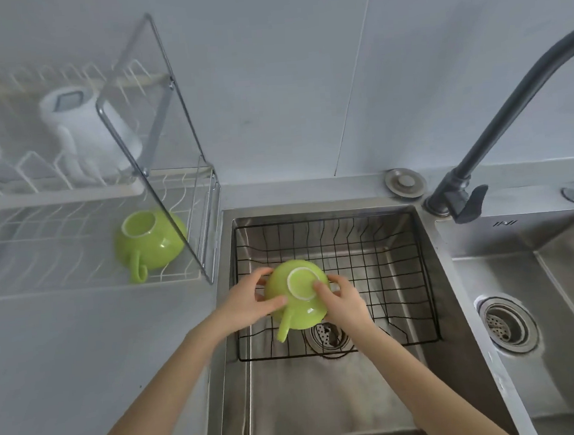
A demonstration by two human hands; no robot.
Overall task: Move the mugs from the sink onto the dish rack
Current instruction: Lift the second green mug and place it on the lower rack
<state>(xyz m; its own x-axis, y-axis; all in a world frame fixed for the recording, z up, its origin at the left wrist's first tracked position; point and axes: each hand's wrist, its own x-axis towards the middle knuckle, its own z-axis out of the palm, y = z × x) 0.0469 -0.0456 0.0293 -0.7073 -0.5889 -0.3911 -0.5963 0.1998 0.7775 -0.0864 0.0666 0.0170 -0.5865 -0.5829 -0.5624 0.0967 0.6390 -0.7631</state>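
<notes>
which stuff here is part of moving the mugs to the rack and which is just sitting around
Part of the job:
- green mug held upside down over the sink, in the left hand and right hand
- second green mug, already upside down on the dish rack

Just lying about:
- white jug on the rack's upper tier
- black wire basket in the sink
- dark tap
- second basin

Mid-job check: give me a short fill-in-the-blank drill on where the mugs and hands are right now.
1. The green mug over the sink basket is held by ____ hands.
2. That mug is turned ____, its base facing up.
3. The other green mug sits on the rack's ____ tier.
4. The white mug sits on the ____ tier.

Missing words: both; upside down; lower; upper
</notes>
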